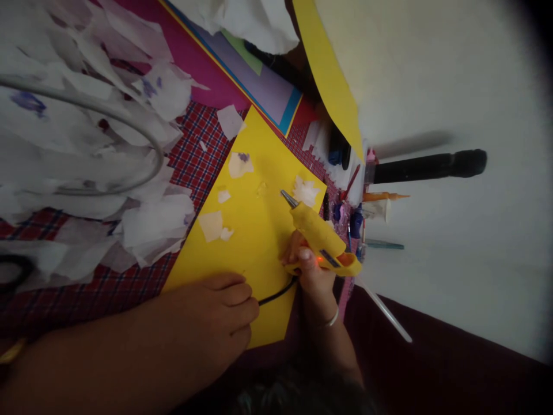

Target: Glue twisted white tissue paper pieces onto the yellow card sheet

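A yellow hot glue gun [322, 233] is gripped in my right hand [313, 271], its metal nozzle pointing up and left above a yellow paper sheet [268, 248]. An orange-red light glows on its handle. From the gun a black cord [279, 293] runs down to my left hand [228, 308], which rests on the sheet's lower left with fingers curled; what lies under them is hidden. Small white paper pieces [211, 225] lie on the sheet, one with a purple mark. Left of the nozzle is a small clear, shiny patch.
Crumpled white paper [151, 213], some purple-stained, covers the left of the checked cloth [203, 138]. A grey cable [142, 135] loops over it. Coloured sheets [272, 98] lie at the back. Brushes and small bottles [356, 222] stand by the wall [453, 242], near a black-handled tool [427, 167].
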`<state>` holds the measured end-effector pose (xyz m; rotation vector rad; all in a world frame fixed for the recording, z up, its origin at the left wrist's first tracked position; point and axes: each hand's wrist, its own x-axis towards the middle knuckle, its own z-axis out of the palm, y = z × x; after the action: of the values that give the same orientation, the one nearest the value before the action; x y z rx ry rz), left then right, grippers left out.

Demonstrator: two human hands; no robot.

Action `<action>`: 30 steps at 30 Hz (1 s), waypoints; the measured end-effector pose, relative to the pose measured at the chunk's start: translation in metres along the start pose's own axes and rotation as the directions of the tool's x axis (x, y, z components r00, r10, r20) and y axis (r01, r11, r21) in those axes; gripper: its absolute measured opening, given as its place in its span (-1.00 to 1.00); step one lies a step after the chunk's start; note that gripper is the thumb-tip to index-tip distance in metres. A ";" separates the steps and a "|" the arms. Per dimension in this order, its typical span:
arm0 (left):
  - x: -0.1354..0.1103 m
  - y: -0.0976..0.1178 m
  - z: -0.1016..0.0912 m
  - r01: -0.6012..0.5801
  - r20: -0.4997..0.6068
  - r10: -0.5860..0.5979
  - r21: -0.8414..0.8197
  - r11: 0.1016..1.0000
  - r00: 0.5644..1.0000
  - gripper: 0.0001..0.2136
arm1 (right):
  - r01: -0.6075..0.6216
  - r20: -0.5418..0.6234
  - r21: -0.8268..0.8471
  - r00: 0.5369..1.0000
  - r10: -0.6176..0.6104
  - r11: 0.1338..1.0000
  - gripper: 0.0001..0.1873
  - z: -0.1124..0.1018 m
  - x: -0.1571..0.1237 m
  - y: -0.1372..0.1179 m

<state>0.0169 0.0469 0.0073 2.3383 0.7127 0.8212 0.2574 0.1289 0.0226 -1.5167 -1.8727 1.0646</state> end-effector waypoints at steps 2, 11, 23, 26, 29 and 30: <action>0.000 0.000 -0.001 -0.009 0.001 0.009 -0.005 1.000 1.000 -0.93 | 0.018 -0.011 0.085 1.000 -0.017 0.996 -0.57 0.002 0.002 -0.003; 0.000 -0.002 -0.001 -0.026 0.003 0.026 -0.004 1.000 1.000 -0.90 | -0.094 0.059 0.142 0.994 0.086 0.985 -0.58 0.002 0.009 -0.008; 0.000 -0.001 0.000 -0.017 -0.018 0.017 0.008 1.000 1.000 -0.91 | -0.013 0.048 0.125 0.999 0.007 0.992 -0.59 -0.002 0.001 -0.002; -0.001 -0.001 -0.001 -0.014 -0.015 0.014 0.003 1.000 1.000 -0.91 | -0.053 0.008 0.071 0.999 0.053 0.996 -0.53 -0.001 0.001 -0.004; -0.001 -0.001 0.000 -0.011 -0.014 0.011 -0.014 1.000 1.000 -0.93 | -0.083 -0.022 0.085 0.996 0.085 0.993 -0.53 0.001 0.003 -0.008; -0.001 -0.001 0.000 -0.011 -0.014 0.011 -0.017 1.000 1.000 -0.93 | -0.083 -0.022 0.101 0.996 0.086 0.991 -0.55 0.001 0.003 -0.009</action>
<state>0.0160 0.0470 0.0060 2.3257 0.6968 0.8463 0.2503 0.1308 0.0292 -1.5561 -1.7247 1.1534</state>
